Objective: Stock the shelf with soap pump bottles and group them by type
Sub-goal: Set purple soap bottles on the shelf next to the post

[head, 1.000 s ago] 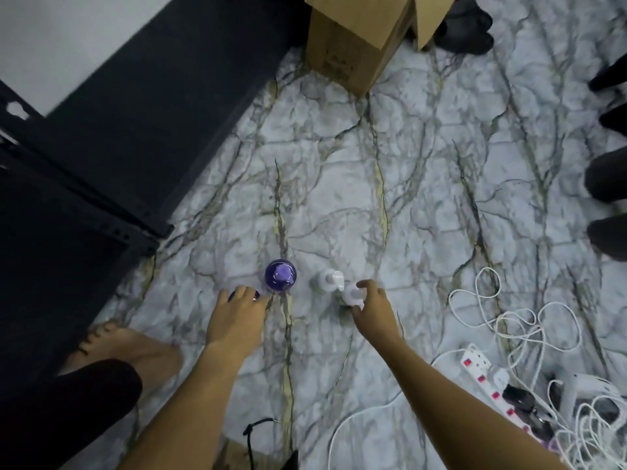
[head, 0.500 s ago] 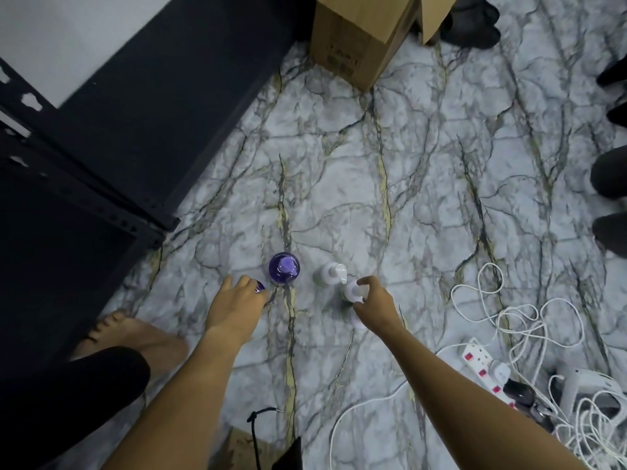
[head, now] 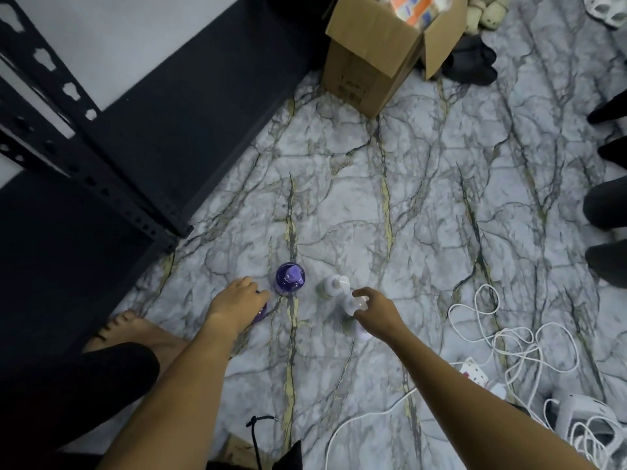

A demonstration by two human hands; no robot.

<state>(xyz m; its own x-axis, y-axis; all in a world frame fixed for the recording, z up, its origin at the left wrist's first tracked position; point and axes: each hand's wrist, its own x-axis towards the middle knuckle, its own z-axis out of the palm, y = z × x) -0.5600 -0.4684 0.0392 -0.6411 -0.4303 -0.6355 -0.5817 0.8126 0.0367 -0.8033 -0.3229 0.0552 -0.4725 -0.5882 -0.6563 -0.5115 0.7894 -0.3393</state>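
Several pump bottles stand on the marble-patterned floor point(head: 373, 205). My left hand point(head: 234, 305) grips the top of a purple bottle point(head: 261, 312), which it mostly hides. A second purple bottle point(head: 290, 278) stands free just right of that hand. My right hand point(head: 375, 308) holds the pump head of a white bottle point(head: 354, 305). Another white bottle point(head: 334, 284) stands untouched beside it, up and to the left. The black metal shelf point(head: 101, 184) fills the left side, its dark boards bare.
An open cardboard box point(head: 369, 59) with packets inside stands at the back. White cables point(head: 509, 337), a power strip point(head: 475, 371) and a white device point(head: 587, 422) lie at the right. Dark shoes point(head: 607, 205) line the right edge. My bare foot point(head: 135, 334) is at lower left.
The camera view has risen and tilted, showing more of the box. Both hands stay on their bottles; the right hand's bottle looks slightly lifted or tilted toward me.
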